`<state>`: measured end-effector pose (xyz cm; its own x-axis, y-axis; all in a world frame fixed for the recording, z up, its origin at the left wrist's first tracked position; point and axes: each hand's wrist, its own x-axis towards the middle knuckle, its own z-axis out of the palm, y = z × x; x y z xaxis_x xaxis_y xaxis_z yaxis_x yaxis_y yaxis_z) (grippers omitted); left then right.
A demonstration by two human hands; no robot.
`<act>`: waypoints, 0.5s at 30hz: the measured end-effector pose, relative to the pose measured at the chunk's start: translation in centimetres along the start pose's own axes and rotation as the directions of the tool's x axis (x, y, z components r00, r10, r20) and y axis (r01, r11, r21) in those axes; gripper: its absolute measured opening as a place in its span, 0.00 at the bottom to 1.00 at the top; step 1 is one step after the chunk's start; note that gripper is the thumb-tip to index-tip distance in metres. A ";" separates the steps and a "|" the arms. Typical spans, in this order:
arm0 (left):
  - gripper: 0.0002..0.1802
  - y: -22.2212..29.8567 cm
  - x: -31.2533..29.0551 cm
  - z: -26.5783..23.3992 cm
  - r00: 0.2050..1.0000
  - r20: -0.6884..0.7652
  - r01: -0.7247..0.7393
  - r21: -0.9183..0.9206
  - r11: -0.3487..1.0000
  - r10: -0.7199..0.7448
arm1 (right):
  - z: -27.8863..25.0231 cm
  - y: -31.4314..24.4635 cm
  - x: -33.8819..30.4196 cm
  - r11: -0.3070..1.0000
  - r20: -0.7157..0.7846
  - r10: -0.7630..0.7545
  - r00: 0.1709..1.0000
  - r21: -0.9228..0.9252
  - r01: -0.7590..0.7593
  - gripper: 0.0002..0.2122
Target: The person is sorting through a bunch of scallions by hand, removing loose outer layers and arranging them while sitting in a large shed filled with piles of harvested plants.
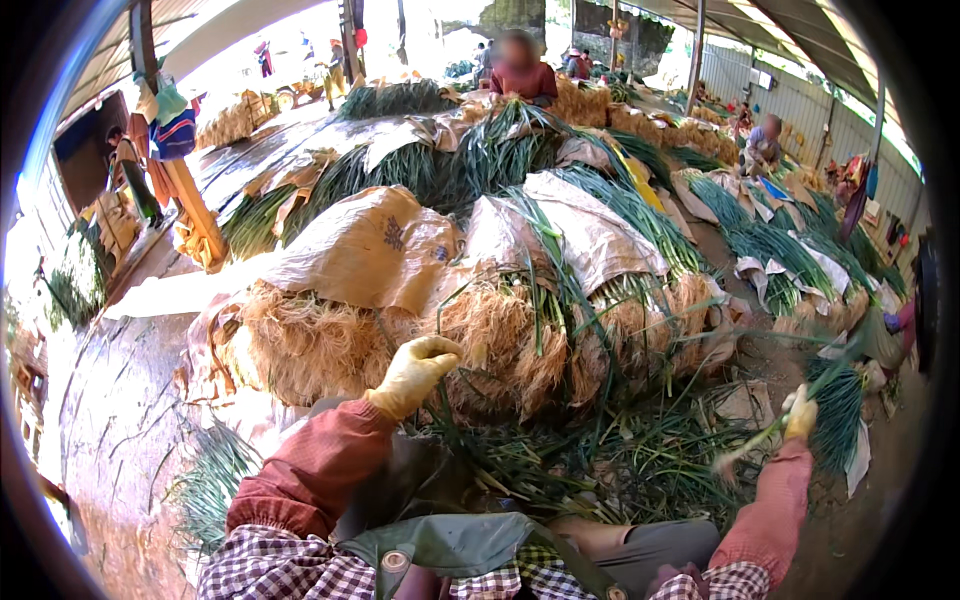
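Observation:
My right hand (799, 414), in a pale yellow glove, is closed around a green onion (765, 436). Its pale root end points down and left, and its green leaves reach up past the hand. Over the near edge of a big pile, my left hand (415, 377), gloved the same way, has its fingers curled toward the thumb. Whatever may be between those fingertips is too small to make out. In front of both hands lies the pile of green onions, with tan fibrous roots (500, 335) facing me. Loose green leaves (610, 455) cover the ground between my arms.
Woven sacks (365, 245) drape over the pile. A bunch of green onions (836, 415) stands beside my right hand; another heap of leaves (212, 480) lies at left. Across the pile sits a person in dark red (522, 82). A wooden post (190, 205) rises at left.

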<state>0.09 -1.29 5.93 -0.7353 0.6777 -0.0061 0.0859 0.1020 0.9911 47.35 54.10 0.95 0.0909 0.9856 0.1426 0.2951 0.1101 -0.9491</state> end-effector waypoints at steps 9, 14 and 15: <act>0.16 1.8 -1.3 5.7 0.959 0.249 -0.097 -0.150 0.984 0.133 | 18.3 -22.4 -18.7 0.861 0.738 -0.093 0.669 0.397 -0.318 0.12; 0.19 -0.2 -1.7 7.3 0.945 0.293 0.225 -0.254 0.941 -0.147 | 28.8 -24.6 -27.5 0.929 0.835 0.027 0.550 0.182 -0.321 0.08; 0.17 -0.8 -1.9 7.4 0.935 0.309 0.277 -0.323 0.905 -0.175 | 30.0 -24.8 -28.5 0.913 0.838 0.080 0.540 0.155 -0.376 0.10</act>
<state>6.37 2.73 4.18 -0.4942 0.8409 -0.2206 -0.3428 0.0447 0.9383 8.89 27.16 11.95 -0.7238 0.6490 -0.2344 0.0878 -0.2503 -0.9642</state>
